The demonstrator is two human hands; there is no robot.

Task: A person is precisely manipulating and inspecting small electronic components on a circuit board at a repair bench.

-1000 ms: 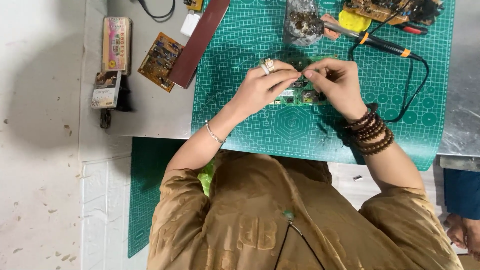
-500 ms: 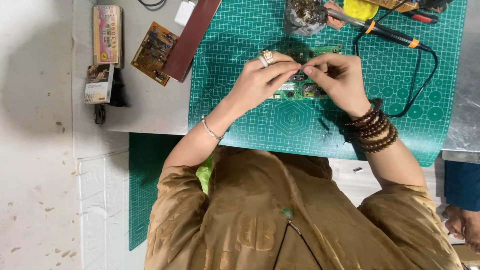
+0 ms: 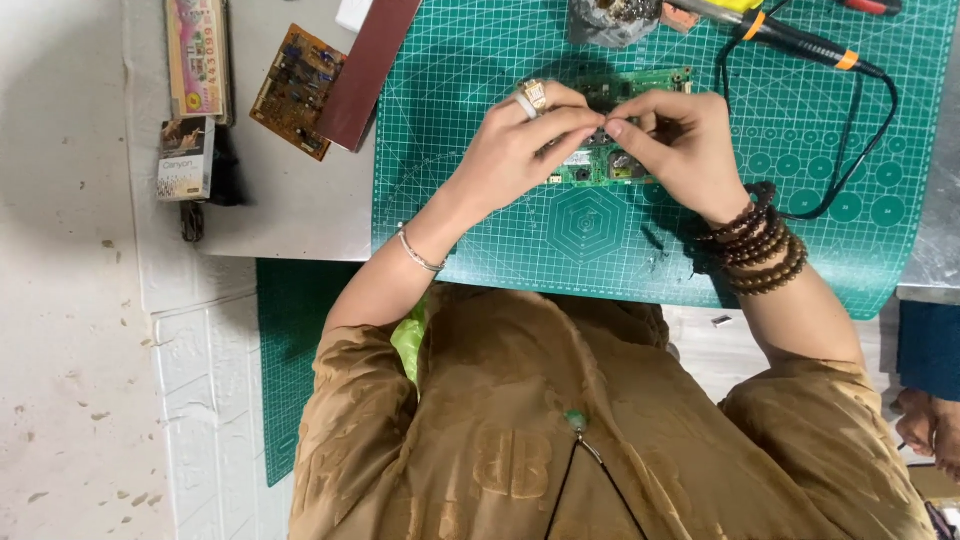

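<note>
A green circuit board [image 3: 640, 88] lies on the green cutting mat [image 3: 590, 230], mostly hidden under my hands. My left hand [image 3: 520, 150], with rings on two fingers, and my right hand [image 3: 680, 140], with brown bead bracelets at the wrist, meet fingertip to fingertip just above the board. Both pinch something very small between them; it is too small to make out.
A soldering iron [image 3: 790, 35] with an orange band and black cable lies at the mat's top right. A brown circuit board [image 3: 297, 90], a dark red strip [image 3: 365, 70], small boxes [image 3: 195, 60] and a grey cup [image 3: 610, 20] sit along the table's far side.
The view has shifted so the table sits lower and larger in frame. My hands stay together over the green board, fingertips still pinched.
</note>
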